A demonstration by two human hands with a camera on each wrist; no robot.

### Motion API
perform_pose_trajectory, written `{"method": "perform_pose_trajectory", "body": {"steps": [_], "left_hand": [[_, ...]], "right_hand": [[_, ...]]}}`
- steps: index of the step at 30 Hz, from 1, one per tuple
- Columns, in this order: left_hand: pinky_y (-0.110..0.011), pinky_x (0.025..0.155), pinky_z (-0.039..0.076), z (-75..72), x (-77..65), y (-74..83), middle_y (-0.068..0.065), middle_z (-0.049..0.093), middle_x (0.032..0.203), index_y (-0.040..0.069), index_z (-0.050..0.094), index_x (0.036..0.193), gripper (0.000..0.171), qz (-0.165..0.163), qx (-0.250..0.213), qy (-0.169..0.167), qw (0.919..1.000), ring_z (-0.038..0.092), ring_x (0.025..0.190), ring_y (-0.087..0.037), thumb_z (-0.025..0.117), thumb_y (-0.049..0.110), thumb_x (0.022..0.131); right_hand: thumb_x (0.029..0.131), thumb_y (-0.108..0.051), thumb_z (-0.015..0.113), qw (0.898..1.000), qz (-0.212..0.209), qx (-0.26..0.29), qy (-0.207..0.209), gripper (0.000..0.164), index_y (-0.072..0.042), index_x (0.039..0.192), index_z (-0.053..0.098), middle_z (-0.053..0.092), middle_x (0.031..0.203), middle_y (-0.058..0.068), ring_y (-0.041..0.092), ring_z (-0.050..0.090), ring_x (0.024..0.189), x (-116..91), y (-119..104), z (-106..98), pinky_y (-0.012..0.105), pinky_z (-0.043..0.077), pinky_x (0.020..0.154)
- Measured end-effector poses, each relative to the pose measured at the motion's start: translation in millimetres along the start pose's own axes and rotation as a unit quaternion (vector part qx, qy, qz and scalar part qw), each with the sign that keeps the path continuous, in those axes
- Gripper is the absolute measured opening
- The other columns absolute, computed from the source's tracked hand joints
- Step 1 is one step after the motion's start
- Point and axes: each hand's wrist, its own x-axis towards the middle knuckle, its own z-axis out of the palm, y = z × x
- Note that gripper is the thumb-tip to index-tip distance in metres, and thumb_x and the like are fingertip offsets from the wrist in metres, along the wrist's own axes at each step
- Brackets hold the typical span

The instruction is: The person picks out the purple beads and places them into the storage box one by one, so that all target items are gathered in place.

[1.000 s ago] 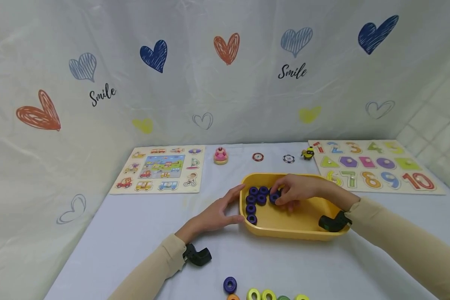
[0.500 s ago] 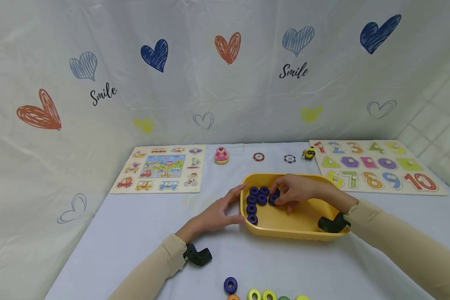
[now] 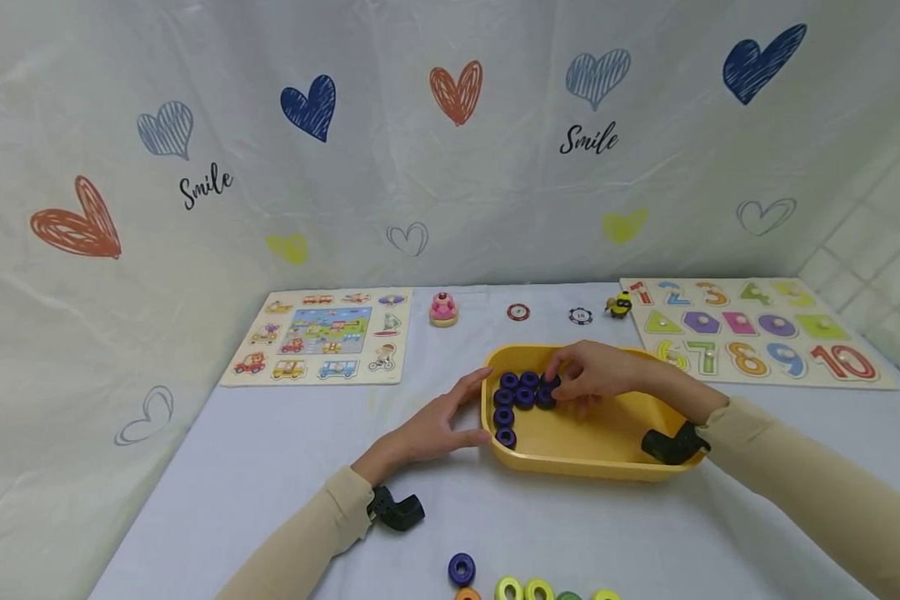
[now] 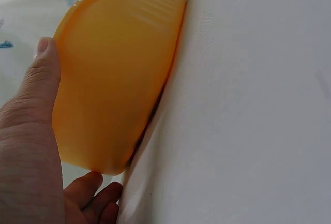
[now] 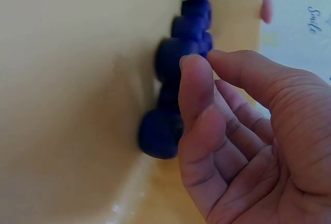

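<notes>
Dark blue toy rings (image 3: 504, 417) stand in a row along the left and back sides of a yellow tray (image 3: 577, 467). My right hand (image 3: 596, 371) is inside the tray, its fingertips beside the rightmost ring (image 3: 545, 397). The right wrist view shows the thumb and fingers bent close together just in front of the rings (image 5: 158, 134), with nothing visible between the tips. My left hand (image 3: 438, 427) spans the tray's left end. Its thumb (image 4: 45, 58) and fingers (image 4: 88, 188) are spread against the tray wall (image 4: 114, 74).
Loose rings lie near the front edge: a blue ring (image 3: 462, 570), yellow rings (image 3: 509, 588), plus orange and green ones partly cut off. Behind the tray are a vehicle puzzle board (image 3: 330, 333), a number board (image 3: 750, 333), a pink figure (image 3: 443, 310), two chips (image 3: 518, 312) and a bee toy (image 3: 618, 305).
The rightmost blue ring has shifted slightly left, beside the others. My right hand has since drawn back a little up and right from it. The left hand stays at the tray's end.
</notes>
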Motion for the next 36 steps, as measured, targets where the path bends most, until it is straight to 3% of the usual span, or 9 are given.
{"method": "perform_pose_trajectory", "body": {"steps": [5, 9, 16, 23, 27, 30, 33, 36], "left_hand": [[-0.043, 0.107, 0.019, -0.4, 0.0, -0.6, 0.007, 0.028, 0.144, 0.032, 0.008, 0.144, 0.089, -0.001, -0.002, -0.002, 1.0, 0.023, 0.131, -0.008, 0.053, 0.066, 0.075], [-0.043, 0.107, 0.018, -1.2, 0.2, 0.3, 0.007, 0.028, 0.144, 0.034, 0.008, 0.144, 0.088, -0.001, 0.0, -0.003, 1.0, 0.023, 0.131, -0.008, 0.053, 0.066, 0.075], [-0.044, 0.107, 0.019, -1.0, -0.6, 1.0, 0.008, 0.028, 0.144, 0.037, 0.007, 0.143, 0.085, 0.003, -0.004, -0.005, 1.0, 0.025, 0.131, -0.009, 0.054, 0.063, 0.077], [-0.047, 0.106, 0.021, 0.5, -1.5, -2.8, 0.007, 0.028, 0.144, 0.034, 0.008, 0.144, 0.087, 0.003, 0.002, 0.003, 1.0, 0.027, 0.13, -0.011, 0.054, 0.063, 0.077], [-0.048, 0.106, 0.019, -0.3, -1.2, -3.8, 0.003, 0.028, 0.145, 0.029, 0.009, 0.145, 0.089, 0.013, -0.007, 0.003, 0.9999, 0.026, 0.131, -0.013, 0.057, 0.06, 0.077], [-0.047, 0.106, 0.019, 0.0, -0.2, -4.7, 0.003, 0.029, 0.145, 0.029, 0.009, 0.145, 0.089, 0.019, -0.002, 0.003, 0.9998, 0.025, 0.131, -0.012, 0.056, 0.062, 0.076], [-0.043, 0.106, 0.02, 0.4, 0.0, -3.2, 0.006, 0.03, 0.144, 0.032, 0.009, 0.144, 0.089, 0.018, 0.004, 0.005, 0.9998, 0.025, 0.131, -0.009, 0.052, 0.066, 0.075], [-0.043, 0.107, 0.021, 1.4, -0.1, -1.2, 0.008, 0.03, 0.143, 0.033, 0.009, 0.144, 0.088, 0.018, 0.001, 0.004, 0.9998, 0.026, 0.13, -0.009, 0.052, 0.067, 0.076]], "right_hand": [[0.084, -0.023, 0.064, 1.0, 0.002, -0.028, 0.013, 0.031, -0.002, 0.106, 0.055, 0.064, 0.075, 0.012, 0.028, 0.057, 0.058, -9.3, -11.2, -4.2, 0.027, 0.044, 0.047], [0.084, -0.025, 0.064, 0.999, -0.014, -0.046, 0.015, 0.029, -0.005, 0.104, 0.057, 0.062, 0.076, 0.01, 0.024, 0.055, 0.056, -21.6, -28.2, 4.6, 0.027, 0.044, 0.048], [0.084, -0.033, 0.063, 0.985, -0.079, -0.149, 0.041, 0.015, -0.023, 0.096, 0.059, 0.058, 0.075, -0.012, 0.009, 0.052, 0.059, -42.7, -69.1, 40.4, 0.023, 0.046, 0.053], [0.084, -0.026, 0.064, 0.978, -0.131, -0.163, -0.005, 0.012, -0.027, 0.095, 0.061, 0.055, 0.073, -0.019, 0.001, 0.049, 0.063, -45.2, -102.1, 82.5, 0.017, 0.046, 0.059], [0.084, -0.026, 0.064, 0.96, -0.19, -0.199, -0.053, 0.015, -0.027, 0.099, 0.062, 0.052, 0.073, -0.022, -0.004, 0.046, 0.062, -41.2, -111.2, 114.2, 0.012, 0.043, 0.058], [0.085, -0.026, 0.062, 0.936, -0.238, -0.247, -0.075, 0.018, -0.026, 0.103, 0.062, 0.05, 0.076, -0.021, -0.006, 0.043, 0.062, -36.4, -114.5, 136.9, 0.009, 0.038, 0.056], [0.086, -0.027, 0.061, 0.912, -0.274, -0.294, -0.08, 0.02, -0.027, 0.105, 0.063, 0.048, 0.079, -0.018, -0.006, 0.04, 0.059, -31.1, -115.3, 154.0, 0.007, 0.033, 0.052], [0.086, -0.028, 0.061, 0.895, -0.296, -0.325, -0.073, 0.019, -0.028, 0.105, 0.064, 0.048, 0.081, -0.018, -0.007, 0.039, 0.059, -26.8, -113.5, 164.1, 0.007, 0.032, 0.052]]}}
